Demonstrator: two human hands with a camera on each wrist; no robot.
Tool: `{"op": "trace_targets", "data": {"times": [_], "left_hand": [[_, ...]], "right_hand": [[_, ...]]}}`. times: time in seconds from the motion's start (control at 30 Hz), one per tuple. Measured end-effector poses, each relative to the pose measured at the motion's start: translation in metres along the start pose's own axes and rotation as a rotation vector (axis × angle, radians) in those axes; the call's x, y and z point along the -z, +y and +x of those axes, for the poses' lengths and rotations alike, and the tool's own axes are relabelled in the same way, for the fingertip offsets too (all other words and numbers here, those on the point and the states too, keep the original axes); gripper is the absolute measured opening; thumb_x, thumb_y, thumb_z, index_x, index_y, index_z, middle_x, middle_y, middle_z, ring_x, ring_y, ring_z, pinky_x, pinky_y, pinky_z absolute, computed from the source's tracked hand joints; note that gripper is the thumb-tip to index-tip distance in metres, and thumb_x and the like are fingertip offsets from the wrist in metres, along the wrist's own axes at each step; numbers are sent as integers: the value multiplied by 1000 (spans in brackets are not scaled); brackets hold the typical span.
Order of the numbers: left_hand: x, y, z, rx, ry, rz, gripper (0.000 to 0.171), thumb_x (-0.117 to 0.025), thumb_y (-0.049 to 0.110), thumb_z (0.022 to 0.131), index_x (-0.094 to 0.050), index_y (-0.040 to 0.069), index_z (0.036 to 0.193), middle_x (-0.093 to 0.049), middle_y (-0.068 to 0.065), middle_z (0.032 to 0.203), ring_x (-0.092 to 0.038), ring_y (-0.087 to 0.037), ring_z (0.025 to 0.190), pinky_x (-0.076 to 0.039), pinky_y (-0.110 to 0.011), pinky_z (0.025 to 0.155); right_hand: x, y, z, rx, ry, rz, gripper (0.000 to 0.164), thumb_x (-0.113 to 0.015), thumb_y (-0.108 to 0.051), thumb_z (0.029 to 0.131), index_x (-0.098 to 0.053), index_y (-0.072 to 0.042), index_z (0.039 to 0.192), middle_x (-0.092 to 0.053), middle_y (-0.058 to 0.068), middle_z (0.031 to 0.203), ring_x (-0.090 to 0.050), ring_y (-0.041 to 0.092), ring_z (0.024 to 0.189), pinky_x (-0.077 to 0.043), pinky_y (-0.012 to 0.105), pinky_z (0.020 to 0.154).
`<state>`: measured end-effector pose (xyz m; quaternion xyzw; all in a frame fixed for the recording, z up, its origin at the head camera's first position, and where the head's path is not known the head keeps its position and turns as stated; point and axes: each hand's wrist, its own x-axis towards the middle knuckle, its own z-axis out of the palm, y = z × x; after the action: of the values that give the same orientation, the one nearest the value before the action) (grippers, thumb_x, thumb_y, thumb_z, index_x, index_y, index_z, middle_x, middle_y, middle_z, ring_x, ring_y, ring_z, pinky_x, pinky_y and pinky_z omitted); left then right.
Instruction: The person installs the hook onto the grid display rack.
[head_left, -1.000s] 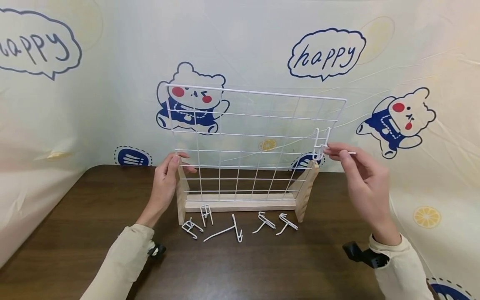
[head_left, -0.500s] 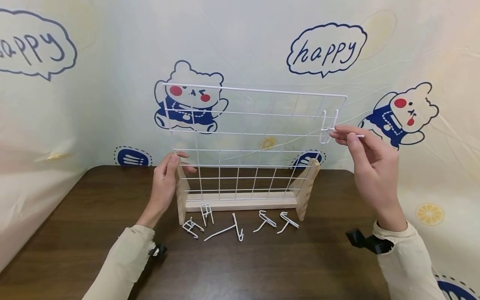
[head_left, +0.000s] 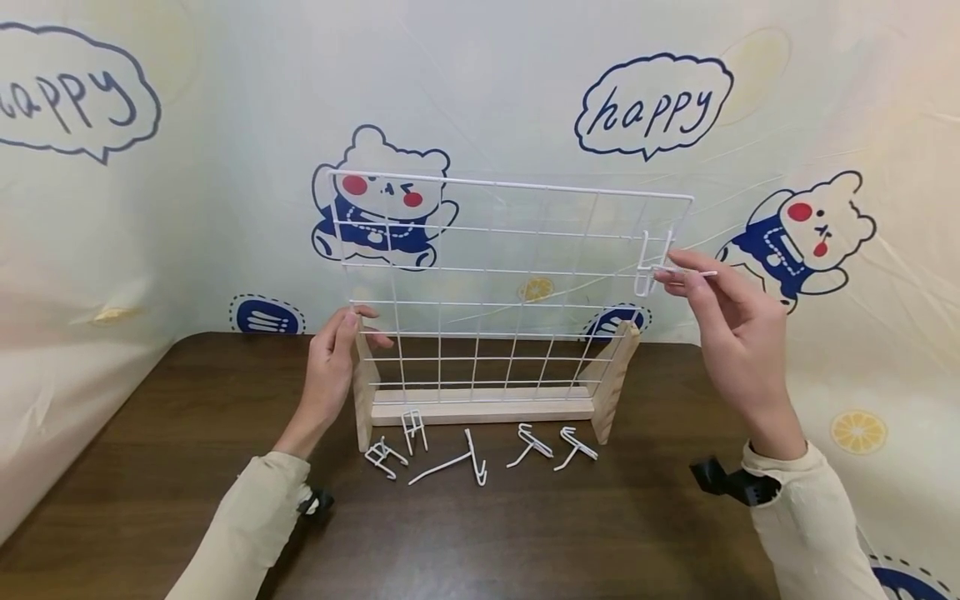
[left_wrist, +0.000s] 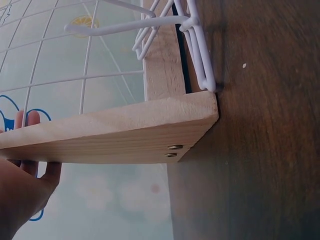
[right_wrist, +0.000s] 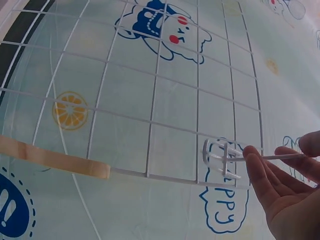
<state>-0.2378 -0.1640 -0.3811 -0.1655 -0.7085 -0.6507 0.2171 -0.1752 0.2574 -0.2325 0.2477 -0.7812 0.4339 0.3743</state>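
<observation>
A white wire grid point(head_left: 491, 269) stands tilted in a pale wooden frame with a base bar point(head_left: 480, 410). My left hand point(head_left: 327, 358) grips the frame's left wooden side panel point(left_wrist: 110, 127), its fingers reaching behind the edge. With my right hand point(head_left: 738, 333) I pinch the straight prong of a white wire display hook point(right_wrist: 225, 160) between thumb and fingers. The hook's back is at the right edge of the grid, below the top wires. Whether it touches the grid wires I cannot tell.
Several more white wire hooks lie on the brown table point(head_left: 495, 533) before the frame: two short ones at the left, a long-pronged hook point(head_left: 471, 454) in the middle, two at the right. A printed cloth point(head_left: 525, 100) hangs behind.
My right hand has raised the hook from near the right wooden side's top to higher along the grid's right edge, then lowered it slightly. My left hand stays put.
</observation>
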Motion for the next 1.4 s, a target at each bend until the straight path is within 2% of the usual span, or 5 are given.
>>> {"op": "trace_targets", "data": {"times": [0.17,0.5,0.83,1.13,1.4], "left_hand": [[-2,0,1,-3,-5,0,38,-34,32,110,-61,7,119,-71,-23,91,-70,-28,93,-47,-33,79],[-1,1,-1,-13,10,-13,37,-35,31,110,-62,7,118,-72,-22,89,-70,-29,89,-46,-35,68],[-2,-1,0,-17,10,-22,39,-35,31,110,-61,4,119,-72,-22,89,-69,-30,89,-41,-35,64],[-2,-2,0,-14,13,-18,39,-34,31,110,-61,3,118,-71,-23,88,-70,-28,88,-49,-33,70],[-2,-2,0,-21,12,-14,37,-34,30,110,-61,5,117,-71,-24,88,-69,-28,87,-49,-33,70]], "right_hand": [[2,0,-10,-9,-17,-7,39,-59,5,95,-63,-5,132,-71,2,115,-71,7,92,-50,16,86],[2,-4,-26,24,-38,27,42,-60,18,88,-62,6,128,-70,-2,110,-70,5,86,-51,16,84],[5,3,-52,-53,-78,-54,61,-63,15,89,-54,-12,142,-64,6,131,-70,7,95,-49,16,87],[-7,16,-70,-36,-142,-85,46,-65,10,89,-63,-8,131,-73,8,103,-68,3,87,-50,13,80],[-28,24,-82,16,-198,-124,36,-70,6,87,-68,-5,122,-72,5,106,-67,11,89,-48,12,80]]}}
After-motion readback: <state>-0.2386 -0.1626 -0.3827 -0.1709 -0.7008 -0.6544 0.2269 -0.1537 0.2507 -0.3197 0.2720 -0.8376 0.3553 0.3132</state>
